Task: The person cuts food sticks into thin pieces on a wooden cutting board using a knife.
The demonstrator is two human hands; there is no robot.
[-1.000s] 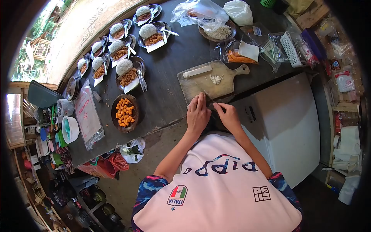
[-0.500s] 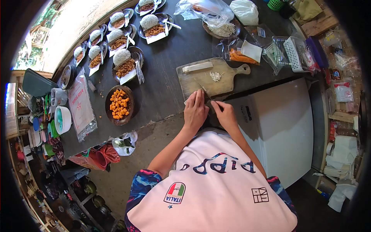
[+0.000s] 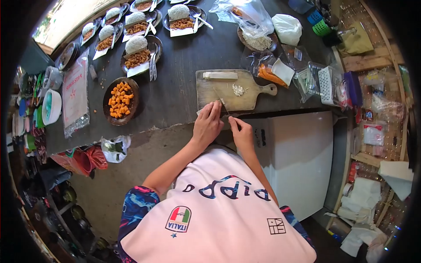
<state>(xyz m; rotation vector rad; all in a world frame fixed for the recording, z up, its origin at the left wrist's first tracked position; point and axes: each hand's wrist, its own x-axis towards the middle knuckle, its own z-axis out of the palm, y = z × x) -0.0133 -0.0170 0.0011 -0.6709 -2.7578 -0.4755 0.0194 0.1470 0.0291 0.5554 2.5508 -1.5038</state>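
A wooden cutting board (image 3: 206, 91) lies near the table's front edge. My left hand (image 3: 208, 122) is over its lower left corner, fingers together and pressing on a pale block (image 3: 200, 111), mostly hidden beneath them. My right hand (image 3: 242, 133) is closed around the handle of a knife (image 3: 225, 107); its thin blade points up-left over the board, beside my left fingertips. On the board are a long white block (image 3: 220, 75) and a small pile of white shreds (image 3: 238, 90).
A bowl of orange cubes (image 3: 120, 100) stands to the left. Several plates of rice (image 3: 136, 44) with spoons and forks fill the back left. A bowl of white shreds (image 3: 258, 41), bagged orange pieces (image 3: 268, 72) and a white basket (image 3: 327, 85) sit right. Below is a white appliance (image 3: 300, 162).
The view has turned, so the table's things sit differently in the picture. Both hands stay at the board's lower left, one pressing and the other on the knife.
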